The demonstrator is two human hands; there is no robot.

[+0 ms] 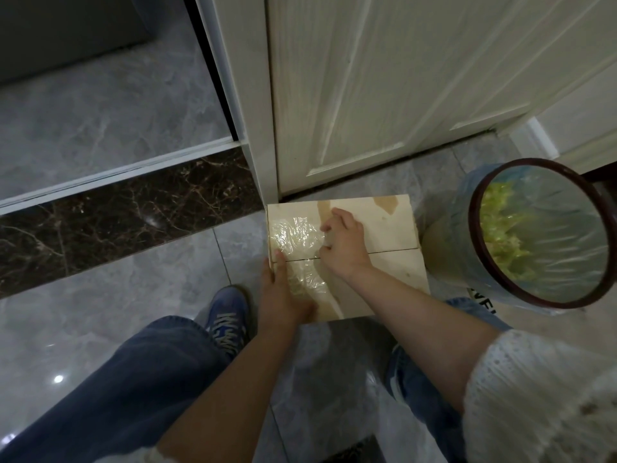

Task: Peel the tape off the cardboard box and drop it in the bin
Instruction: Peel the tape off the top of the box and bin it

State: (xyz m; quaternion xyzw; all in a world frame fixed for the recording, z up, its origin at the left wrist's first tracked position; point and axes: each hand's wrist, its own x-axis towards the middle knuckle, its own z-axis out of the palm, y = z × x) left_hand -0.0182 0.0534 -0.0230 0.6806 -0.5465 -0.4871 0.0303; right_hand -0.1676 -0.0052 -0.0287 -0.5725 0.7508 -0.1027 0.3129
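Note:
A pale cardboard box point(394, 225) lies flat on the floor against the door, its flaps meeting in a seam across the middle. Wrinkled clear tape point(293, 237) covers its left part, and brownish torn patches show where the surface has come away. My left hand point(283, 292) presses flat on the box's left near corner, thumb along the edge. My right hand point(345, 243) rests on the middle of the box, fingertips pinching at the tape's right edge by the seam. The bin point(474, 235) stands just right of the box, lined with a clear bag.
A white panelled door point(384, 95) and its frame stand directly behind the box. Green scraps lie in the bin point(500, 228). My jeans-clad legs and a blue shoe point(228, 315) are on the grey tiled floor. A dark marble threshold point(117, 222) runs to the left.

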